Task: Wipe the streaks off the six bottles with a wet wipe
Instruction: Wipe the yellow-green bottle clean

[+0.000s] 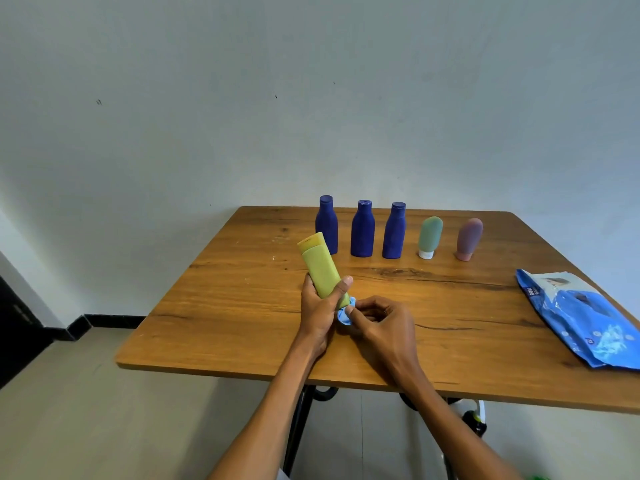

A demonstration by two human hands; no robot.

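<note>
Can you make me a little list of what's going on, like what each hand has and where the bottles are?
left hand: holds the yellow-green bottle, tilted above the table
right hand: pinches a blue wipe against the bottle's lower end
standing row: three dark blue bottles, green tube, pink tube
wipe pack: lies flat, right side

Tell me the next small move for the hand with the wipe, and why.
Probably slide the blue wipe up the yellow-green bottle toward its cap. The right hand pinches the wipe at the bottle's lower end, while the left hand holds the bottle tilted above the table, its upper length exposed.
</note>
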